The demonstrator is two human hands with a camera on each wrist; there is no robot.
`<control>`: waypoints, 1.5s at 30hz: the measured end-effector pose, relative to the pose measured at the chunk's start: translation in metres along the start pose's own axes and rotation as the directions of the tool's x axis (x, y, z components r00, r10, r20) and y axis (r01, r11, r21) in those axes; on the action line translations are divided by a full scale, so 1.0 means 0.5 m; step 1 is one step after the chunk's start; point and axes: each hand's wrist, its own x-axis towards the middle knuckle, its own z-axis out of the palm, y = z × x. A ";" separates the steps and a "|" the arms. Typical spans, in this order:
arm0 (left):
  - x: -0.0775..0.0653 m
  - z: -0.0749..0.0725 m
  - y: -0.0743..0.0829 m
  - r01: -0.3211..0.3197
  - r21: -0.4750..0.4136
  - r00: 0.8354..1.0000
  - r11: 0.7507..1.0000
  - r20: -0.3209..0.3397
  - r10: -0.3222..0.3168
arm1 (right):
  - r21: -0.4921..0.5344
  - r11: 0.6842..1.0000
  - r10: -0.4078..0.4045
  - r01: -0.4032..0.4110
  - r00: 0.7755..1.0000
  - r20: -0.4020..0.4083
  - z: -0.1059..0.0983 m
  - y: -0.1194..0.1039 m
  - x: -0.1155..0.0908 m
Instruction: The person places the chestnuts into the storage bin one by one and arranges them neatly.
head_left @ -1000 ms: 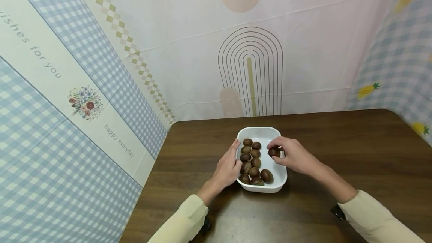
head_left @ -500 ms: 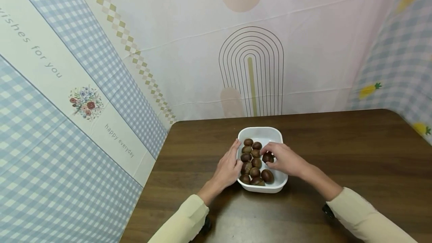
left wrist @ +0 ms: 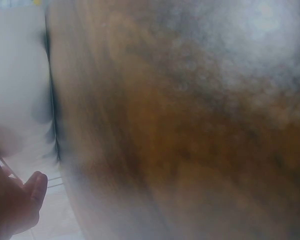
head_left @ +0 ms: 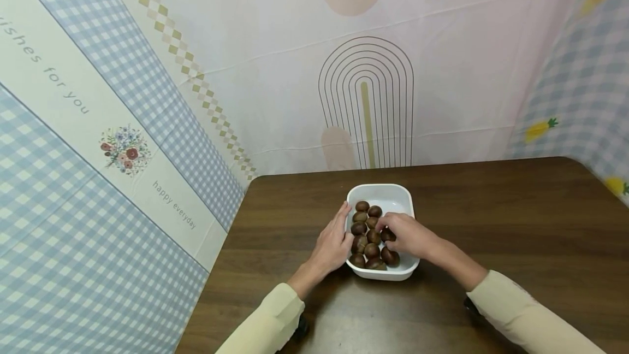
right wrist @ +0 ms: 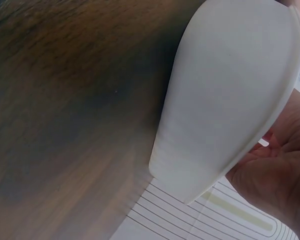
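Note:
A white rectangular dish with rounded corners holds several brown chestnuts, packed along its left side and near end. My right hand reaches over the dish's right rim and pinches one chestnut low inside, beside the second row. Just in front of that one sits another chestnut. Against the left rim rests my left hand, its fingers straight along the outside. In the right wrist view the dish's outer wall hides the fingertips of the right hand.
The dish stands on a dark brown wooden table. A pale patterned cloth hangs behind the table's far edge, with blue checked cloth at the left. Both forearms wear cream sleeves.
My right hand has moved left and toward the near end with the chestnut, bringing it from the dish's right side to the second row. The left hand stays at the left rim.

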 end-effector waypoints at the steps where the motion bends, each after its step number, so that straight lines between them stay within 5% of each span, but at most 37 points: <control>1: 0.000 0.000 0.000 -0.002 0.000 1.000 1.000 -0.001 0.002 | -0.006 1.000 -0.001 0.001 1.000 0.002 0.001 -0.001 0.001; 23: 0.000 -0.005 0.002 -0.002 -0.001 1.000 1.000 0.007 0.002 | 0.001 1.000 0.030 -0.031 0.998 0.048 0.006 -0.010 0.008; 33: -0.001 -0.004 0.003 -0.013 0.006 1.000 1.000 -0.001 0.013 | 0.100 0.995 -0.024 0.029 0.998 -0.051 -0.003 -0.005 -0.008; 45: 0.000 -0.002 0.005 0.000 -0.003 1.000 1.000 0.002 0.000 | 0.152 0.988 -0.006 0.038 0.979 -0.205 -0.075 -0.006 -0.040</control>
